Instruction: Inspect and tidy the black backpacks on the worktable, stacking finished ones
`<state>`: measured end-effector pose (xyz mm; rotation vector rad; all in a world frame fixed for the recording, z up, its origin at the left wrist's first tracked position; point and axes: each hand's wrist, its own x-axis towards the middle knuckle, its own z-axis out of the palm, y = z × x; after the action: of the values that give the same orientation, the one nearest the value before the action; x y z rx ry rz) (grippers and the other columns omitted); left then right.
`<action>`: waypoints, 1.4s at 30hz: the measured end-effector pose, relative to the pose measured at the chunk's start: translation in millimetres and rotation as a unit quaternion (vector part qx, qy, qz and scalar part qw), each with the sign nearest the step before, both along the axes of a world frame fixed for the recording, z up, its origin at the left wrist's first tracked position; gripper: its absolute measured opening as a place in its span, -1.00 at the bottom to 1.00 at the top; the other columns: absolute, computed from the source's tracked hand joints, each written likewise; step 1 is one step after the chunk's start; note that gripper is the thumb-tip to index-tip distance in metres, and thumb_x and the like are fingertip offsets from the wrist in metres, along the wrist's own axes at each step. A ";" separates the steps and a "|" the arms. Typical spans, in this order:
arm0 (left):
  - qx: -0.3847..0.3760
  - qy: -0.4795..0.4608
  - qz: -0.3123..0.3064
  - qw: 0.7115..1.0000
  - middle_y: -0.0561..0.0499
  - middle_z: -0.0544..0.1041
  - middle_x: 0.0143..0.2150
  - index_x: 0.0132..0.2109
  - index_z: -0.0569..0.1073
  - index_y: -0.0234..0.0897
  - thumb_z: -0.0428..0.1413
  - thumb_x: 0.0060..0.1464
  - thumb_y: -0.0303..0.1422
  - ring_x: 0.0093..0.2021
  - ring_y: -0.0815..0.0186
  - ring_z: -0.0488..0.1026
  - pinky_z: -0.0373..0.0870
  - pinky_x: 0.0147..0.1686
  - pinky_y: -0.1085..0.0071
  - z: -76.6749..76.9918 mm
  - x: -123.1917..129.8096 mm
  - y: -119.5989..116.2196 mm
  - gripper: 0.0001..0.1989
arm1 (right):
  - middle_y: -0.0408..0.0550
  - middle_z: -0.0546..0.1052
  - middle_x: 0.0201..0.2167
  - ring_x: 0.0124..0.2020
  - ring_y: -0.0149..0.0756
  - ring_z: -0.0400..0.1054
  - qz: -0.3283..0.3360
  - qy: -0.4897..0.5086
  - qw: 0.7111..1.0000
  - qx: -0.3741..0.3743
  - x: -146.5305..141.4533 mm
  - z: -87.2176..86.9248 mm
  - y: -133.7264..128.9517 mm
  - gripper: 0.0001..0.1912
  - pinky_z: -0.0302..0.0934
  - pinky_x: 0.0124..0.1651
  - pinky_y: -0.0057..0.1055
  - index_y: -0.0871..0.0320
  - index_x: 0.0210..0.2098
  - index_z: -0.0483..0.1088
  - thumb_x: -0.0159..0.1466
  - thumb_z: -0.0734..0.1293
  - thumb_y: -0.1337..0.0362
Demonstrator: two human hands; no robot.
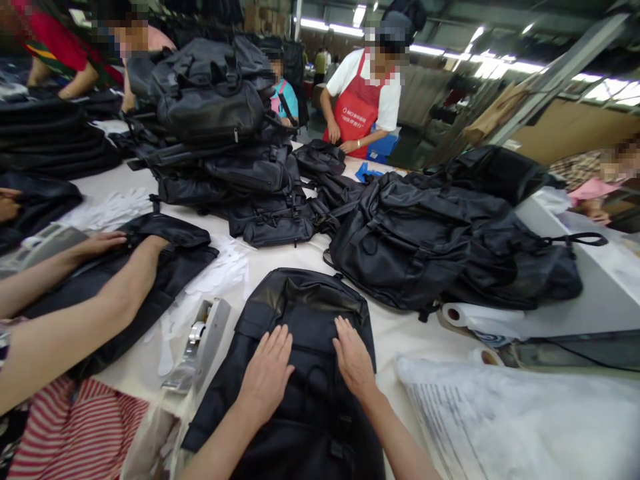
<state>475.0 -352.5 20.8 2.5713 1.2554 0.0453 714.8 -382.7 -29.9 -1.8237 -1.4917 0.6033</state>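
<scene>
A black backpack [310, 393] lies flat on the pale table [270, 257] in front of me, its rounded top pointing away. My left hand [267, 373] rests palm down on its left side, fingers stretched out. On the right side of the same backpack lies my right hand [353, 357], also flat with the fingers extended. Neither hand grips anything. Dark panel fabric shows between the two hands.
Black backpacks are heaped at the back left [210, 113] and right [415, 233]. At left, a co-worker's arms [115, 300] reach into another bag. A metal tray [200, 347], white rolls [480, 313] and a plastic sack [500, 413] flank my backpack.
</scene>
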 end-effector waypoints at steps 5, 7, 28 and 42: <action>0.034 -0.003 -0.033 0.999 -0.21 0.05 0.38 0.33 0.04 -0.36 0.02 0.13 -0.28 0.37 0.08 0.00 0.09 0.28 0.06 -77.7 -10.7 -5.3 -0.34 | 0.08 -0.02 0.37 0.38 0.03 -0.20 0.084 -0.215 0.968 -0.103 0.5 -42.6 -20.6 -0.28 -0.34 0.33 0.18 0.21 0.33 -0.03 0.31 0.12 -0.06; 0.026 0.002 -0.026 0.999 -0.20 -0.02 0.40 0.35 0.00 -0.34 0.04 0.13 -0.27 0.38 0.07 -0.06 0.04 0.30 0.05 -87.3 -18.2 -12.1 -0.30 | 0.04 -0.07 0.38 0.39 0.00 -0.25 0.093 -0.204 0.968 -0.115 1.6 -46.0 -15.8 -0.28 -0.40 0.33 0.19 0.17 0.34 -0.07 0.32 0.08 -0.07; 0.094 -0.042 -0.006 0.995 -0.05 0.54 -0.11 -0.05 0.47 -0.20 -0.08 0.25 -0.31 -0.12 0.24 0.48 0.47 -0.12 0.29 -34.8 -81.2 -87.6 -0.73 | -0.16 0.45 -0.53 -0.47 -0.32 0.40 0.019 0.030 0.994 -0.100 -28.3 3.2 2.8 -0.80 0.19 -0.32 -0.43 0.08 -0.38 0.33 0.29 0.14 0.20; -0.057 -0.031 -0.032 0.997 -0.08 0.50 0.00 0.08 0.37 -0.26 0.15 0.07 -0.29 -0.04 0.18 0.44 0.36 0.02 0.22 -11.4 -81.5 -115.9 -0.58 | -0.10 0.36 -0.32 -0.24 -0.25 0.29 0.125 -0.027 0.989 -0.077 -92.5 -50.3 40.1 -0.78 0.20 -0.11 -0.30 0.08 -0.30 0.31 0.08 0.27 0.47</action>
<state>393.4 -468.4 9.3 2.4918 1.1195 0.0388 622.2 -342.7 -80.2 -1.7904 -1.7696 0.8160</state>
